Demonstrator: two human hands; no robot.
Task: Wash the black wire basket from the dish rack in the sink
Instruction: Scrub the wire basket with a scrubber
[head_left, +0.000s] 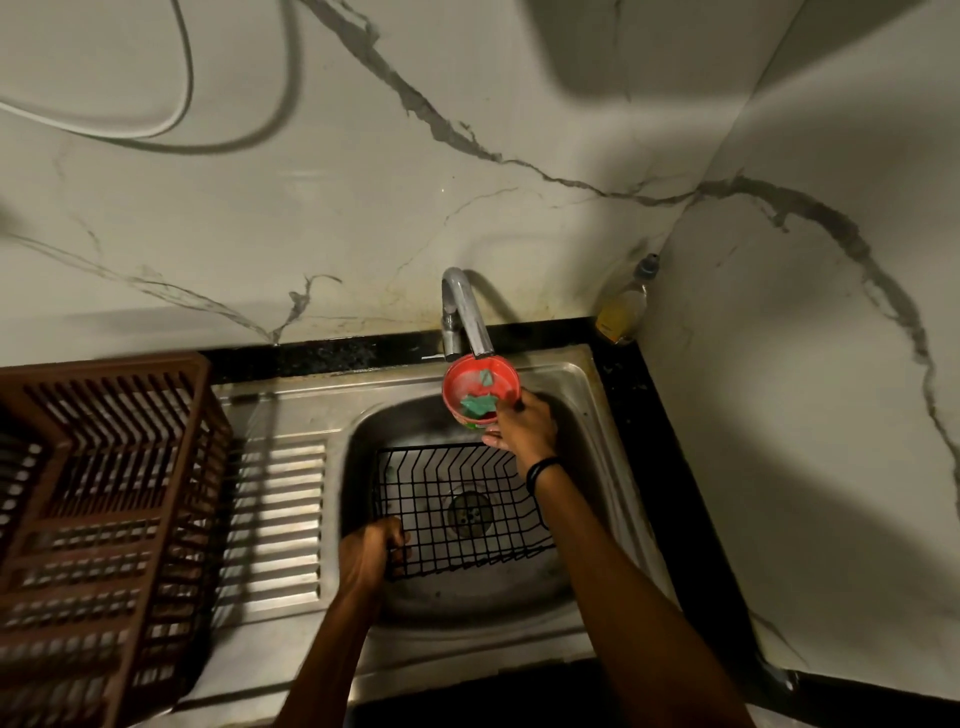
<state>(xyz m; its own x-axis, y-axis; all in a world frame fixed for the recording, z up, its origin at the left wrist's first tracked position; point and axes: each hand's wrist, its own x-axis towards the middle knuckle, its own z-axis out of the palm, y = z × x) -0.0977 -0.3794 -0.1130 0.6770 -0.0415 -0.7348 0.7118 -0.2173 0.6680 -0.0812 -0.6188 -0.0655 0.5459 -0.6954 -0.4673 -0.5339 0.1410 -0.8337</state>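
Black wire basket already sitting in sink, left hand gripping its 8 o'clock corner, right hand clutching red soap tub under tap at 12; scrubbing & rinsing prob still pending.

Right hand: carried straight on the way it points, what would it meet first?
The red tub, which the right hand already touches at the rim; beyond that the faucet and wall, though depth is unclear.

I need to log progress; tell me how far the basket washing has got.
Done: black wire basket sits in the steel sink, out of the brown plastic dish rack. In hand: left hand grips its rim; right hand holds a red soap tub. Left: scrubbing, rinsing.
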